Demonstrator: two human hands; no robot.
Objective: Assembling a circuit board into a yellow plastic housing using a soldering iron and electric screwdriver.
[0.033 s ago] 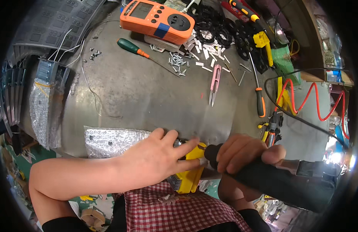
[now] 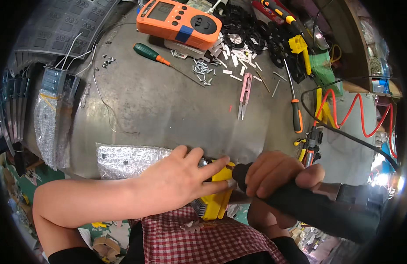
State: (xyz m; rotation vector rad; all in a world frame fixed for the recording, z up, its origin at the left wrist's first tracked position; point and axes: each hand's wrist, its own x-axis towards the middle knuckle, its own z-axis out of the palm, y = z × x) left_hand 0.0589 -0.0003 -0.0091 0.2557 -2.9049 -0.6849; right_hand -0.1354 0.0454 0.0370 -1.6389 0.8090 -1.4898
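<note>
My left hand point(image 2: 179, 178) lies over a yellow housing point(image 2: 217, 203) with grey fins at the table's near edge. Two of its fingers reach across the yellow end, gripping it; the thumb is hidden. Under that hand and forearm, bubble wrap point(image 2: 124, 160) covers a long panel. From the right, my right hand point(image 2: 280, 176) is closed round a black power screwdriver point(image 2: 317, 207). Its bit points left at the yellow end, close to my left fingertips. Whether the bit sits in a screw cannot be made out.
Beyond lie a green-and-orange screwdriver point(image 2: 150, 53), loose screws point(image 2: 202, 70), pink thread snips point(image 2: 245, 94) and an orange meter point(image 2: 179, 24). At right are another screwdriver point(image 2: 296, 114) and a coiled red cord point(image 2: 361, 121). Wrapped panels point(image 2: 47, 119) stand at left.
</note>
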